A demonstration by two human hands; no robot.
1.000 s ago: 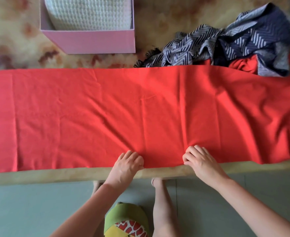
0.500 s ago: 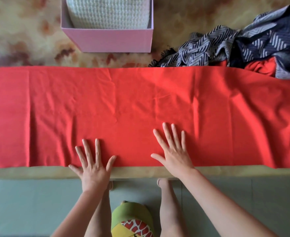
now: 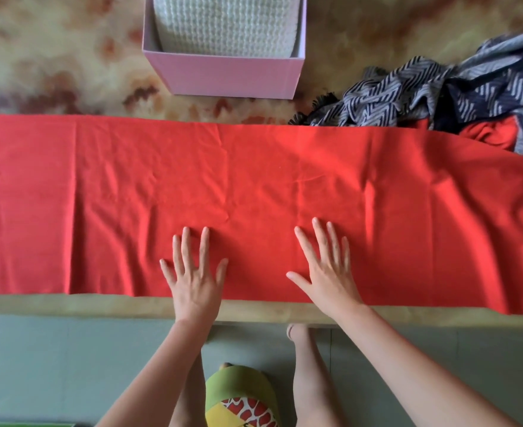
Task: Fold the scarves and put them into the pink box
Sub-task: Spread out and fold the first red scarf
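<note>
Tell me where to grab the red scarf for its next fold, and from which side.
Probably the near long edge. The red scarf lies flat, lengthwise across the table, with that edge free along the front, right at the left hand and right hand, both flat on it. Set a pinch grip there with each hand, coming from the person's side; both ends run out of view.

Mottled tan-and-rust table top [image 3: 54, 66] (marble-like pattern), pale near edge, grey-green tiled floor [image 3: 54, 365] below, soft daylight

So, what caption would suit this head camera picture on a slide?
Left hand and right hand press flat on the spread red scarf, pink box beyond it.
</note>
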